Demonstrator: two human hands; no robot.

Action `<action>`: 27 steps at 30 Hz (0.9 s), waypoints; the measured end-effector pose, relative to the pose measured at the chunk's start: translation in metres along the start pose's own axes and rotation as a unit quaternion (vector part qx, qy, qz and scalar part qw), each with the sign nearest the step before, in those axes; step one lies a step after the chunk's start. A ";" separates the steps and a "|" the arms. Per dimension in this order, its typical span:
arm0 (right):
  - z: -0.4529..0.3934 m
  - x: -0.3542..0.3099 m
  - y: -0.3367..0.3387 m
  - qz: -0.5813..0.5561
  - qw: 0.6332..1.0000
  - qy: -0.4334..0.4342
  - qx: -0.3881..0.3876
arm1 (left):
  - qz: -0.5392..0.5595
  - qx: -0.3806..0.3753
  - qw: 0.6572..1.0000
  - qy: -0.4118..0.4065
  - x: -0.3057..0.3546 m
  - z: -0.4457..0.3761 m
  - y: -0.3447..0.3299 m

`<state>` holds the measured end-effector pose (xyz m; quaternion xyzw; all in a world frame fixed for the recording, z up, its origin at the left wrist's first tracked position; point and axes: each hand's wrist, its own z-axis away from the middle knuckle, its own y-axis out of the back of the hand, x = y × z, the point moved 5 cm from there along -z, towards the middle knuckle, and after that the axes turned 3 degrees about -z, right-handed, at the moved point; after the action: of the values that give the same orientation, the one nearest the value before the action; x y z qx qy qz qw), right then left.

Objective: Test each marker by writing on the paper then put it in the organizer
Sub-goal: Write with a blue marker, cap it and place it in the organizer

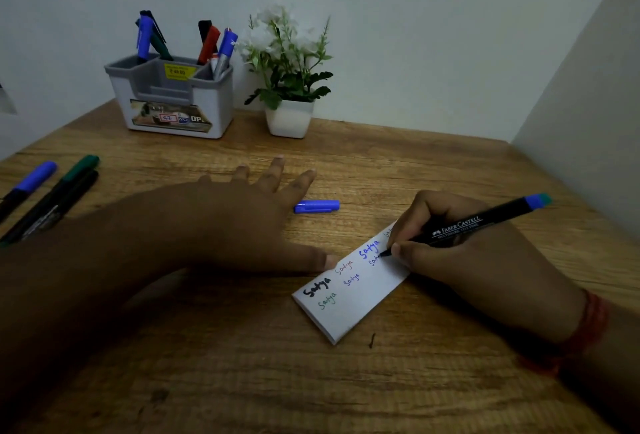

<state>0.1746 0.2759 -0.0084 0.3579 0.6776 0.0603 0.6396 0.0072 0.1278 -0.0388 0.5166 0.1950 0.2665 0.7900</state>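
Observation:
My right hand (pixel 464 260) grips a black marker with a blue end (pixel 485 220), its tip touching the folded white paper (pixel 360 305), which carries several written words in different colours. My left hand (pixel 242 222) lies flat on the table with fingers spread, its thumb pressing on the paper's left edge. The marker's blue cap (pixel 317 206) lies loose on the table just beyond my left hand. A grey and white organizer (pixel 173 101) stands at the back left and holds several markers. Three capped markers (pixel 52 198) lie at the far left.
A small white pot with a white-flowered plant (pixel 289 114) stands to the right of the organizer. The wooden table (pixel 346 381) meets walls at the back and on the right. A red thread band (pixel 588 326) circles my right wrist.

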 end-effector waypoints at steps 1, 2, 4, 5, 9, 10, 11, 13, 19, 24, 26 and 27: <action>0.000 0.000 0.000 0.000 1.000 0.000 0.000 | 0.001 -0.001 1.000 -0.001 0.000 0.000 0.000; 0.001 0.000 0.000 0.001 1.000 -0.001 0.001 | 0.002 -0.002 1.000 -0.001 0.000 0.000 0.000; 0.002 0.000 0.000 0.000 1.000 0.000 -0.001 | 0.001 -0.003 1.000 -0.002 0.000 0.000 0.000; 0.002 -0.001 0.000 -0.001 1.000 0.001 -0.004 | 0.001 -0.003 1.000 -0.003 0.000 -0.001 -0.001; 0.000 0.001 0.001 -0.018 1.000 -0.002 0.008 | 0.001 0.000 1.000 -0.004 -0.001 -0.002 -0.001; 0.000 0.001 0.001 -0.018 1.000 -0.004 0.011 | 0.001 -0.001 1.000 -0.004 -0.001 -0.002 -0.001; 0.000 0.002 0.001 -0.013 1.000 -0.003 0.011 | 0.000 -0.002 1.000 -0.003 -0.001 -0.002 -0.001; 0.000 0.001 0.000 -0.002 1.000 -0.002 0.007 | -0.001 -0.004 1.000 -0.003 0.000 -0.001 -0.001; -0.001 0.003 0.001 0.011 1.000 -0.001 0.007 | -0.004 -0.001 1.000 -0.002 0.000 -0.001 0.000; -0.002 0.006 0.003 -0.010 1.000 -0.005 0.018 | -0.007 -0.005 1.000 -0.001 0.001 -0.001 0.000; -0.003 0.009 0.006 -0.050 0.998 -0.013 0.043 | -0.006 -0.008 1.000 -0.001 0.001 -0.001 -0.001; -0.004 0.010 0.008 -0.081 0.995 -0.017 0.054 | -0.005 -0.009 1.000 -0.002 0.001 -0.001 -0.001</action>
<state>0.1751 0.2889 -0.0118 0.3366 0.6957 -0.0351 0.6337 0.0071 0.1287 -0.0406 0.5092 0.1937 0.2627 0.7964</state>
